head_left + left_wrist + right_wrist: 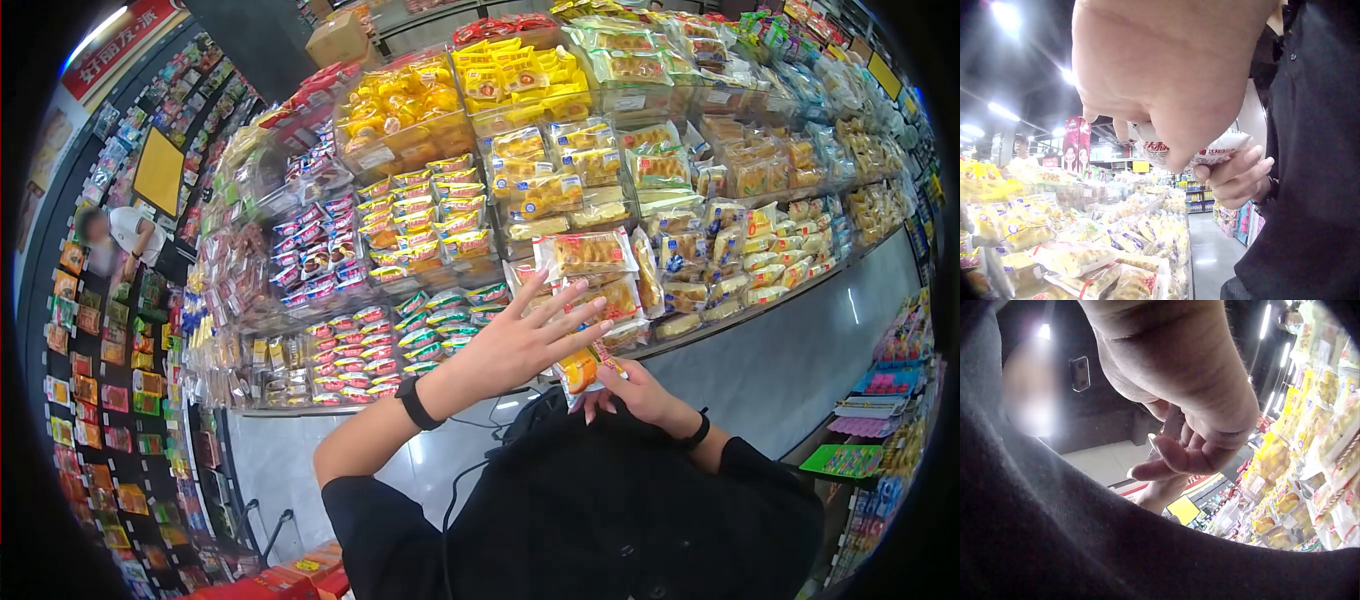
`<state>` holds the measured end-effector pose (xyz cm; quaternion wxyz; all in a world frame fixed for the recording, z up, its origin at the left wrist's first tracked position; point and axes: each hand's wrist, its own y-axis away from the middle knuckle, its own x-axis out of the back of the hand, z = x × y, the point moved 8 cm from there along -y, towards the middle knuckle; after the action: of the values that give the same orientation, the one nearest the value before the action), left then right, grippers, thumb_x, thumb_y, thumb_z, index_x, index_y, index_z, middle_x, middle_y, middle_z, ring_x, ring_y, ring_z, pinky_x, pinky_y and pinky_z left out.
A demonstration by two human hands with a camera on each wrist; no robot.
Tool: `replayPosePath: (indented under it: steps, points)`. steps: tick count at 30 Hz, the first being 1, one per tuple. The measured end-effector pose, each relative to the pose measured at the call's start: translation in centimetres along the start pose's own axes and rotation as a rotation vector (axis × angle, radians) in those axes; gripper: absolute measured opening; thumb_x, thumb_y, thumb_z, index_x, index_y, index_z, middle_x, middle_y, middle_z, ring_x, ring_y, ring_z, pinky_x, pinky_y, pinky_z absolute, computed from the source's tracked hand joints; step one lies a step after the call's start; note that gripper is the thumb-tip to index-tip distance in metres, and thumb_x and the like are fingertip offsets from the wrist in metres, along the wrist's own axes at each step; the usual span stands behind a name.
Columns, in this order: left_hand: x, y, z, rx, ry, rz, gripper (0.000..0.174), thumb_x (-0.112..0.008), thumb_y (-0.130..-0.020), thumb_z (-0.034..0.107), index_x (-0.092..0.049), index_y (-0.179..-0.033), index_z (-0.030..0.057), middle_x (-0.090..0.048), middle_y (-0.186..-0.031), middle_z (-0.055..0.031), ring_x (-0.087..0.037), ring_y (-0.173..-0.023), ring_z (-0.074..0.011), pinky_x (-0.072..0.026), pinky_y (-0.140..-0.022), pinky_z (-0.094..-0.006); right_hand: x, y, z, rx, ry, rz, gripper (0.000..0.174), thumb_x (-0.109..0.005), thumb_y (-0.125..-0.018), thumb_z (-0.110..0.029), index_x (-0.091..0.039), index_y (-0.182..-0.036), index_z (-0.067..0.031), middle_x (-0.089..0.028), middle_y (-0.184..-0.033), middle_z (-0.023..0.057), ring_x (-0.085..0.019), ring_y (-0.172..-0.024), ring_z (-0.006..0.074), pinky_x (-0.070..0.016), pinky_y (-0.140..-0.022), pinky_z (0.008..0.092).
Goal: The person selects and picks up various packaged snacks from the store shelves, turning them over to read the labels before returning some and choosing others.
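Note:
In the head view my right hand (645, 395) grips a small plastic-wrapped snack pack (577, 371) with an orange food picture on its front. My left hand (505, 350) reaches across above it, fingers straight and spread, overlapping the pack's upper edge. The left wrist view shows white wrapping with red lettering on the pack (1154, 147), just behind the left thumb, with right-hand fingers (1241, 178) at its other end. The right wrist view shows curled right-hand fingers (1188, 456); the pack is mostly hidden there. Wrapped breads (590, 253) lie beyond the hands.
A tiered display holds yellow packs (520, 75), red-and-yellow snack packs (460, 215) and several other wrapped pastries. Its curved front edge (740, 325) runs before the person. Another person (130, 235) stands near the left shelves. Colourful goods (885, 385) line the right side.

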<state>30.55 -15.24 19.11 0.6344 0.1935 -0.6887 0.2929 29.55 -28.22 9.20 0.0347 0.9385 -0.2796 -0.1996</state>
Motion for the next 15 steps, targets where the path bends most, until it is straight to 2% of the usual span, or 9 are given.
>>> replayPosePath:
  steps: [4,7,10,11,13,15]
  points:
    - [0.1,0.3,0.4,0.006,-0.024,-0.040,0.087,-0.075,-0.080,0.027,-0.037,-0.158,0.0178,-0.032,-0.166,-0.0093,-0.027,-0.155,-0.0299,-0.0169,-0.127,-0.0583,0.7,0.0,0.6,-0.009,0.152,0.105,0.038,-0.045,-0.111,-0.035,-0.057,-0.124,-0.0010,-0.075,-0.101,0.0094,-0.071,-0.080,0.0130,-0.0480,-0.062,0.0234]
    - [0.3,0.6,1.1,-0.024,-0.099,-0.069,0.082,-0.072,-0.084,0.027,-0.038,-0.157,0.0161,-0.033,-0.165,-0.0119,-0.028,-0.155,-0.0306,-0.0173,-0.127,-0.0575,1.0,-0.4,-0.3,0.165,0.436,0.188,0.035,-0.053,-0.108,-0.031,-0.060,-0.119,0.0013,-0.074,-0.093,0.0104,-0.072,-0.078,0.0191,-0.0527,-0.066,0.0322]
    - [-0.1,0.9,2.0,-0.053,0.036,-0.072,0.069,-0.069,-0.087,0.022,-0.046,-0.152,0.0127,-0.039,-0.162,-0.0136,-0.029,-0.154,-0.0308,-0.0183,-0.126,-0.0561,1.0,-0.5,-0.7,0.078,0.714,0.240,0.036,-0.061,-0.103,-0.032,-0.061,-0.116,0.0016,-0.072,-0.087,0.0153,-0.072,-0.078,0.0302,-0.0556,-0.070,0.0417]
    - [-0.3,1.0,2.3,-0.058,0.094,-0.082,0.067,-0.068,-0.088,0.020,-0.047,-0.150,0.0121,-0.040,-0.161,-0.0139,-0.029,-0.154,-0.0309,-0.0185,-0.126,-0.0559,0.8,-0.7,-0.9,0.115,0.865,0.246,0.037,-0.062,-0.102,-0.033,-0.061,-0.117,0.0010,-0.072,-0.087,0.0166,-0.072,-0.079,0.0326,-0.0557,-0.070,0.0429]
    - [-0.3,1.4,2.5,-0.042,0.145,-0.095,0.059,-0.068,-0.088,0.016,-0.053,-0.144,0.0085,-0.049,-0.152,-0.0143,-0.037,-0.149,-0.0312,-0.0214,-0.125,-0.0537,0.2,-0.9,-1.2,0.192,1.169,0.257,0.039,-0.065,-0.100,-0.035,-0.061,-0.117,-0.0002,-0.070,-0.086,0.0192,-0.071,-0.080,0.0376,-0.0560,-0.070,0.0452]
    - [-1.3,1.6,2.4,-0.034,0.119,-0.130,0.056,-0.068,-0.086,0.015,-0.055,-0.141,0.0069,-0.055,-0.145,-0.0139,-0.044,-0.144,-0.0310,-0.0231,-0.125,-0.0523,-0.4,-1.3,-1.5,0.250,1.205,0.236,0.040,-0.066,-0.098,-0.036,-0.061,-0.117,-0.0004,-0.070,-0.086,0.0190,-0.070,-0.080,0.0386,-0.0559,-0.071,0.0468]
